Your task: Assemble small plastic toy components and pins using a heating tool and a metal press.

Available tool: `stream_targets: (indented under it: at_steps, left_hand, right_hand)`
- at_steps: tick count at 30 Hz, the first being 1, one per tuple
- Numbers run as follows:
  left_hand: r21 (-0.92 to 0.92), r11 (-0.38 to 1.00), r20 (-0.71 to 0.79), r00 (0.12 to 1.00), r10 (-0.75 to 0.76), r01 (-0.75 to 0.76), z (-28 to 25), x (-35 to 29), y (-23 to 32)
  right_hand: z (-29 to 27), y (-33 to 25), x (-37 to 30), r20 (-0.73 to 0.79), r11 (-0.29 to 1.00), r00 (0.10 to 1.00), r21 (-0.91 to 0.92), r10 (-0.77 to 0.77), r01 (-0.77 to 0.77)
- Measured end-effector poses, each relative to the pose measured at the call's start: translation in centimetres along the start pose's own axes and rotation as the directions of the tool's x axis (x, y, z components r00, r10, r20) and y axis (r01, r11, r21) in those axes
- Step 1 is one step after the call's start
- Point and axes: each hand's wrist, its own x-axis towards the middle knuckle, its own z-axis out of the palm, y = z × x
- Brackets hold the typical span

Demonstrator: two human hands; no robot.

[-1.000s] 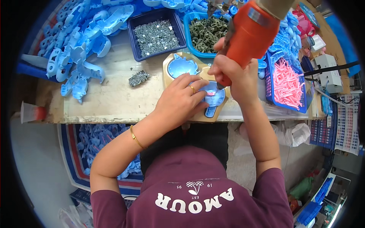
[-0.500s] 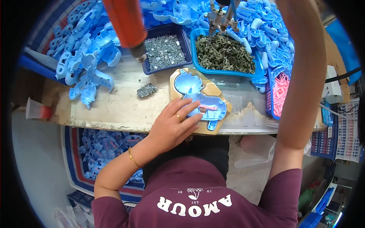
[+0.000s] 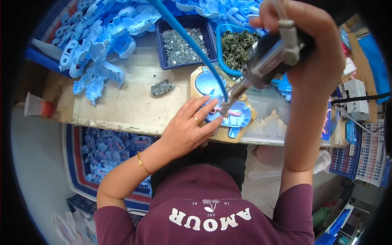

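Observation:
A light-blue plastic toy shell half (image 3: 243, 116) lies hollow side up in a tan fixture (image 3: 196, 81) near the table's front edge. A pink strip (image 3: 234, 113) sits inside it. My left hand (image 3: 183, 128) rests on the shell's left side, its fingers stretched out and slightly apart. My right hand (image 3: 322, 45) is wrapped round a power screwdriver (image 3: 261, 67) with a metal nose and a blue hose (image 3: 188, 38). The nose points down into the shell beside my left fingertips. Whether the tip touches a screw cannot be made out.
Behind the fixture stand a dark-blue tray of screws (image 3: 160, 49) and a light-blue tray of dull-green clips (image 3: 239, 45). A small heap of screws (image 3: 162, 87) lies left of the fixture. Blue shells (image 3: 98, 61) pile up at the back left; more fill a bin (image 3: 110, 153) below.
The screwdriver in my right hand has come down from above the trays to the shell. The orange tool has left the view. My left hand stays on the shell.

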Motion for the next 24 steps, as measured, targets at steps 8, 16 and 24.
stream_targets:
  at_steps: [8,16,24]
  left_hand:
    - [-0.007,1.0,-0.017,1.0,-0.025,0.025,0.3,0.1,0.2]
    - [-0.006,1.0,0.003,1.0,-0.031,0.031,0.3,0.0,0.2]
    - [-0.01,1.0,0.003,1.0,0.019,-0.019,-0.8,1.0,0.2]
  right_hand:
    - [0.3,1.1,-0.1,-0.123,0.99,0.992,-0.142,-0.04,0.022]
    - [2.8,0.3,-2.3,-0.351,0.957,0.931,-0.226,0.095,-0.183]
    - [-3.7,-1.6,4.6,-0.117,0.921,0.97,-0.355,-0.215,0.161]
